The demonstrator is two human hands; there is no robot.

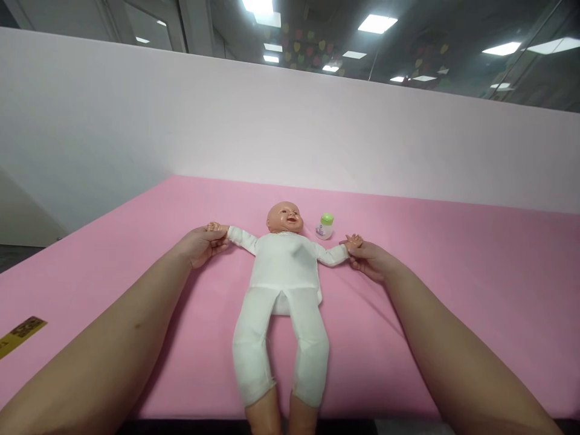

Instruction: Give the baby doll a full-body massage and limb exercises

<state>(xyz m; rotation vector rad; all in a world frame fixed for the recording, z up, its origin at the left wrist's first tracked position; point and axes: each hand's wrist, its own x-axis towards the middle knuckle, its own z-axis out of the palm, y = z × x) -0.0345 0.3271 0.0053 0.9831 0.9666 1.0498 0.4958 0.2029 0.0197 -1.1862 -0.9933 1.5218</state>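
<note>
Pink padded surface (430,290) fills the lower frame, backed by a pale partition wall (181,121). Baby doll (283,272) in white clothing lies face up at centre, arms spread. Left hand (202,244), fingers curled, grips the doll's wrist at centre left; right hand (369,258) likewise clasps the opposite wrist. Small green-capped bottle (325,225) stands beside the doll's head, clear of both hands.
</note>
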